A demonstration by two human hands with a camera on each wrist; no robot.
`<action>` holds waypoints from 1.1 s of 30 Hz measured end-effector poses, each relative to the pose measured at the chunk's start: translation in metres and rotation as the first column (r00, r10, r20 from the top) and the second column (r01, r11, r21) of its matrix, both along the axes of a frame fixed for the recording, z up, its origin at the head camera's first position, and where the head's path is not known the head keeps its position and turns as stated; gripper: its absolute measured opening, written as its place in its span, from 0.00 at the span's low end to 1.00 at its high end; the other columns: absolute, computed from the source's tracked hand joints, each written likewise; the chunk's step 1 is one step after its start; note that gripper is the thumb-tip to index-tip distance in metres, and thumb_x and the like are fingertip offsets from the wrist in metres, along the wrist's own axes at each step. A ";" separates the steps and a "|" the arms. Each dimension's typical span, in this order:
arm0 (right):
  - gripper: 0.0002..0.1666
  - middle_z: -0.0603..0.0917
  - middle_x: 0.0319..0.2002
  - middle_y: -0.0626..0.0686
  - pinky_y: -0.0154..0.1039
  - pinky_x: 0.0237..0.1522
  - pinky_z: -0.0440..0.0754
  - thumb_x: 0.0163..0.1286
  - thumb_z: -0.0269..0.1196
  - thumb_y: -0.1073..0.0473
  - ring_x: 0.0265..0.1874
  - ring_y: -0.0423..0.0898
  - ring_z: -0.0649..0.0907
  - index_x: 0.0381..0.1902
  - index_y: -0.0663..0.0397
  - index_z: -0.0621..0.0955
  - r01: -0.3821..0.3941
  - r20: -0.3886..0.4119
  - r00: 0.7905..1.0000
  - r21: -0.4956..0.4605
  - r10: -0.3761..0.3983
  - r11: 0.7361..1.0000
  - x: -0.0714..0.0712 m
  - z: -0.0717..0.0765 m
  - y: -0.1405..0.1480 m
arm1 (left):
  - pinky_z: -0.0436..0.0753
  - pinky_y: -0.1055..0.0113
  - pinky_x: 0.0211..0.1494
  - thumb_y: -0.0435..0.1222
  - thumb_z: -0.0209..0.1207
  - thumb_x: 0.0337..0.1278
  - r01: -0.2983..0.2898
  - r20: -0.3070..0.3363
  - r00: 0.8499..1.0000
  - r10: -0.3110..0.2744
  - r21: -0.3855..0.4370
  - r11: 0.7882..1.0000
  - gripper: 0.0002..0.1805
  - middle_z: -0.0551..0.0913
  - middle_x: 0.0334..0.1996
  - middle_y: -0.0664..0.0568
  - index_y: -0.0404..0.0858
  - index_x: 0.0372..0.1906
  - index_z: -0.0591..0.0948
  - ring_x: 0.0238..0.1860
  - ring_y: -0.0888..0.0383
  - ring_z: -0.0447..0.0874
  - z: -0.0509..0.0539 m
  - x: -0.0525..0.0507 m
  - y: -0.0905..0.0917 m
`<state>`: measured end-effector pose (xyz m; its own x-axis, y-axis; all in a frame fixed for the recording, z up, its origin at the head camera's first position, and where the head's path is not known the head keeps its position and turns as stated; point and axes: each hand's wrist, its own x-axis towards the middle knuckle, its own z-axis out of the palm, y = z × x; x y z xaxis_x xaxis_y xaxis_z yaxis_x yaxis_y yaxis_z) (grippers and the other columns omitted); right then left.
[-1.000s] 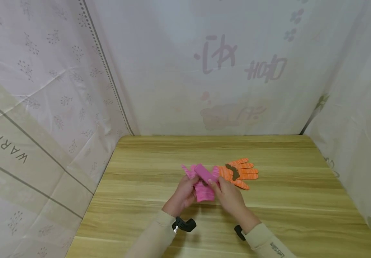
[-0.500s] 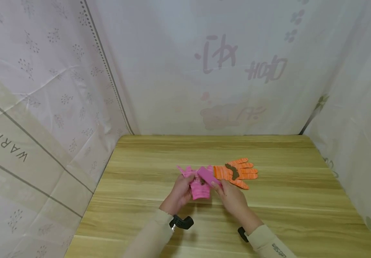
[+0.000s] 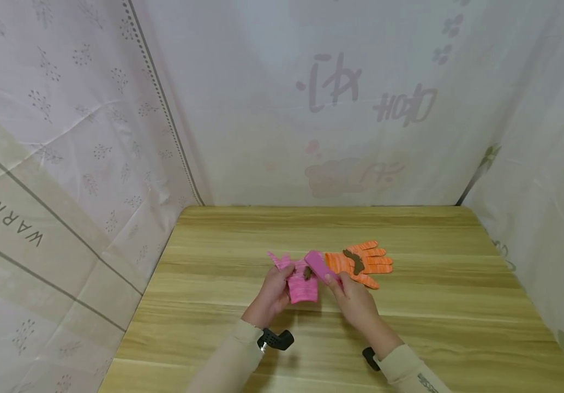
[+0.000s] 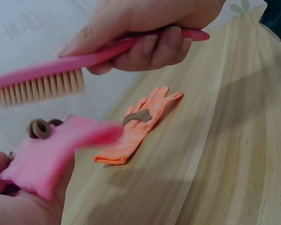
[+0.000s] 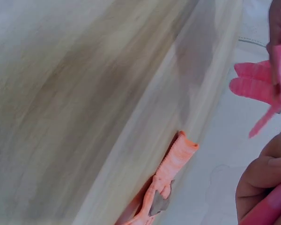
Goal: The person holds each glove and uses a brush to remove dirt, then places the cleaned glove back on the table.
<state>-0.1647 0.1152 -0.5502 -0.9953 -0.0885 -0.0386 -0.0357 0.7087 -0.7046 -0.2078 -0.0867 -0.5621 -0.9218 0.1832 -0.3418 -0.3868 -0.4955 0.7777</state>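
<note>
My left hand (image 3: 271, 289) grips a pink knitted glove (image 3: 304, 290) above the table, thumb on top. A curled brown lump (image 4: 39, 128) sits on this glove in the left wrist view. My right hand (image 3: 357, 301) holds a pink brush (image 3: 318, 264) by its handle, fingers wrapped round it. The brush's pale bristles (image 4: 42, 88) point down over the pink glove, apart from it in the left wrist view. Just right of the brush, an orange glove (image 3: 377, 263) lies flat, fingers to the right, with a brown patch (image 3: 354, 262) across it.
The wood-grain table (image 3: 223, 240) reaches back to a pale printed curtain (image 3: 262, 109), with more patterned cloth along both sides. Each wrist wears a black strap-like device (image 3: 277, 339).
The pink glove has shifted a little left. The brush has moved right and away from it, so the brown lump shows more. The orange glove has stayed put.
</note>
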 end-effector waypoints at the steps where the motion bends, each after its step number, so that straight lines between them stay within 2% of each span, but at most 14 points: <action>1: 0.34 0.72 0.22 0.50 0.37 0.22 0.66 0.79 0.44 0.31 0.20 0.44 0.70 0.44 0.57 0.76 0.010 0.000 1.000 -0.011 -0.010 1.000 0.000 0.001 0.000 | 0.87 0.63 0.52 0.34 0.46 0.78 -0.002 0.000 1.000 0.002 0.004 1.000 0.16 0.83 0.43 0.50 0.30 0.61 0.66 0.45 0.59 0.86 0.000 0.000 0.000; 4: 0.32 0.72 0.22 0.50 0.37 0.21 0.65 0.79 0.45 0.32 0.19 0.44 0.69 0.42 0.56 0.75 0.031 -0.001 1.000 -0.028 -0.031 0.999 0.000 0.003 -0.003 | 0.88 0.64 0.48 0.34 0.49 0.77 -0.004 0.009 1.000 0.004 0.013 1.000 0.13 0.83 0.41 0.51 0.32 0.57 0.68 0.42 0.59 0.86 -0.001 0.000 0.001; 7: 0.31 0.72 0.22 0.50 0.37 0.22 0.66 0.79 0.45 0.33 0.19 0.44 0.69 0.42 0.56 0.76 0.019 -0.014 1.000 -0.025 -0.019 1.000 0.000 0.007 -0.007 | 0.88 0.65 0.44 0.34 0.52 0.75 -0.003 0.011 1.000 0.003 0.004 1.000 0.09 0.84 0.37 0.52 0.35 0.52 0.71 0.39 0.60 0.87 -0.001 0.001 0.002; 13: 0.31 0.72 0.23 0.50 0.38 0.26 0.67 0.79 0.45 0.33 0.22 0.45 0.70 0.40 0.54 0.75 -0.022 -0.050 0.998 0.015 0.023 1.000 -0.002 0.013 -0.018 | 0.87 0.68 0.42 0.33 0.53 0.71 0.047 -0.012 0.999 -0.047 0.037 0.998 0.03 0.83 0.35 0.55 0.39 0.45 0.76 0.37 0.63 0.84 0.000 0.003 0.008; 18: 0.28 0.71 0.22 0.49 0.38 0.25 0.65 0.79 0.47 0.35 0.21 0.45 0.70 0.36 0.52 0.73 -0.021 -0.069 0.997 0.053 0.025 0.998 -0.002 0.014 -0.020 | 0.86 0.65 0.48 0.33 0.53 0.70 0.084 -0.028 0.996 -0.083 0.064 0.994 0.08 0.84 0.41 0.53 0.40 0.50 0.75 0.42 0.61 0.84 0.002 0.004 0.009; 23: 0.26 0.71 0.22 0.49 0.37 0.25 0.66 0.80 0.48 0.36 0.22 0.44 0.69 0.35 0.51 0.74 -0.046 -0.046 0.998 0.078 0.049 0.996 0.001 0.009 -0.019 | 0.86 0.62 0.53 0.35 0.50 0.74 0.093 -0.005 0.996 -0.093 0.036 0.995 0.14 0.83 0.46 0.51 0.37 0.59 0.69 0.47 0.59 0.85 0.002 0.007 0.004; 30: 0.31 0.79 0.29 0.49 0.41 0.31 0.74 0.79 0.46 0.34 0.29 0.44 0.77 0.50 0.54 0.79 -0.029 -0.049 0.998 0.125 0.036 0.992 0.003 0.003 -0.012 | 0.86 0.63 0.53 0.37 0.49 0.77 0.061 -0.007 0.998 -0.061 0.022 0.998 0.18 0.83 0.46 0.51 0.33 0.63 0.67 0.47 0.59 0.85 0.001 0.007 0.002; 33: 0.33 0.80 0.29 0.49 0.42 0.31 0.75 0.79 0.45 0.33 0.29 0.45 0.77 0.52 0.56 0.80 -0.032 -0.039 0.998 0.151 0.039 0.988 0.002 0.001 -0.009 | 0.87 0.62 0.52 0.38 0.48 0.79 0.056 -0.016 0.998 -0.056 0.005 0.998 0.17 0.83 0.45 0.51 0.33 0.63 0.68 0.46 0.59 0.85 0.000 0.006 0.004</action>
<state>-0.1627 0.1065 -0.5488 -0.9927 -0.1202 -0.0123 -0.0901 0.8040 -0.5877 -0.2020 -0.0830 -0.5619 -0.9153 0.2368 -0.3260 -0.4018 -0.4772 0.7816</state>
